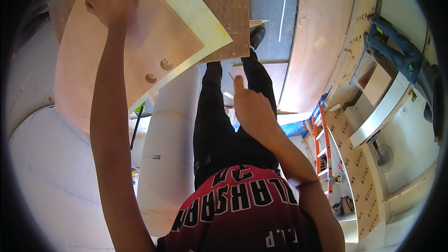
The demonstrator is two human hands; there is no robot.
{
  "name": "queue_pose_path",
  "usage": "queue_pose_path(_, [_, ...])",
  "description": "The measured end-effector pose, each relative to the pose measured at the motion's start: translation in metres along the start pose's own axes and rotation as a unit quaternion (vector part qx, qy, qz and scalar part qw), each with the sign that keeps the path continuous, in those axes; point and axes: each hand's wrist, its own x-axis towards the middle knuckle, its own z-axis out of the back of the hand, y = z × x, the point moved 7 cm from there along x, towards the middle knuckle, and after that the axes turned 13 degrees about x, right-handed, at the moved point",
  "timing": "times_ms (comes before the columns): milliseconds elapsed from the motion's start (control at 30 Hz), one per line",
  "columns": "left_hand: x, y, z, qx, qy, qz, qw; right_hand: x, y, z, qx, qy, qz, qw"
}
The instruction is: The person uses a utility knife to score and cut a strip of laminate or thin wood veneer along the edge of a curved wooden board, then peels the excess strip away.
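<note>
Jersey [235, 205], panel [154, 32], white roll [166, 172], ladder [326, 149]

Bright, dark-rimmed, straight edges bowed — fisheye (slightly soft)

a workshop (holed panel [144, 37], wooden sheet [317, 70], orange ladder [326, 149]).

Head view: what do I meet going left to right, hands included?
Left hand → white cylinder → right hand → orange ladder → fan.
</note>
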Motion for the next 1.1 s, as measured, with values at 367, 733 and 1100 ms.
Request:
queue_pose_path(367, [0.000, -0.010, 0.008, -0.022, 0.011, -0.001, 1.000, 0.100, 0.077, 0.017, -0.005, -0.114, 0.150, 0.982])
queue_pose_path(733, [0.005, -0.017, 0.010, 0.035, 0.058, -0.015, 0.998, 0.097, 0.065, 0.014, 0.006, -0.071, 0.099, 0.993])
queue_pose_path(1100, [0.002, -0.011, 0.015, -0.017, 0.031, 0.019, 0.999, 0.072, 0.113, 0.057, -0.007, -0.070, 0.112, 0.991])
